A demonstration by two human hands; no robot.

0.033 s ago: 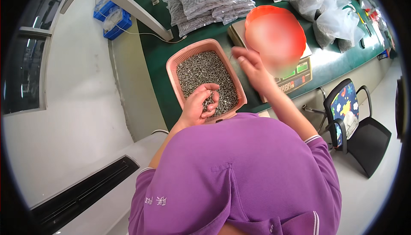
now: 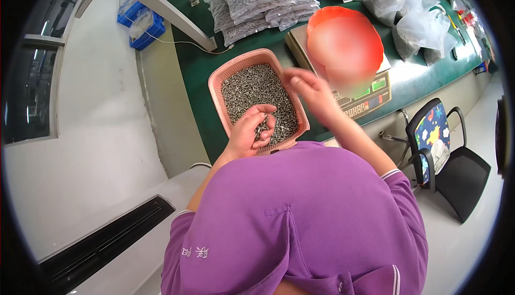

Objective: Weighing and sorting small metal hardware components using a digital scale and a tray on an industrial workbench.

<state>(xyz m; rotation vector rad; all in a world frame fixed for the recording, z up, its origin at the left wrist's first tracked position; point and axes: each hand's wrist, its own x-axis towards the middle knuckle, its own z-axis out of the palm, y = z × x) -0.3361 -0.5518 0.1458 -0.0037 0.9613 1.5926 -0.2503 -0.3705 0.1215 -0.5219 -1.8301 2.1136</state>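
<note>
Hands (image 2: 255, 128) cup small metal parts (image 2: 252, 88) in pink basket (image 2: 217, 93).

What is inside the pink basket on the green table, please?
The pink basket holds a heap of small grey metal pieces. The left hand cups some, hiding those beneath it; the basket's floor is covered.

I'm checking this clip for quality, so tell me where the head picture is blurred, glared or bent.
Head view: the orange bowl on the scale is smeared into a soft blur; the right hand is motion-blurred, the left hand in the pink basket sharper; glare whitens the clear bags and the green table beside them; fisheye bends straight edges, with a black rim around.
</note>
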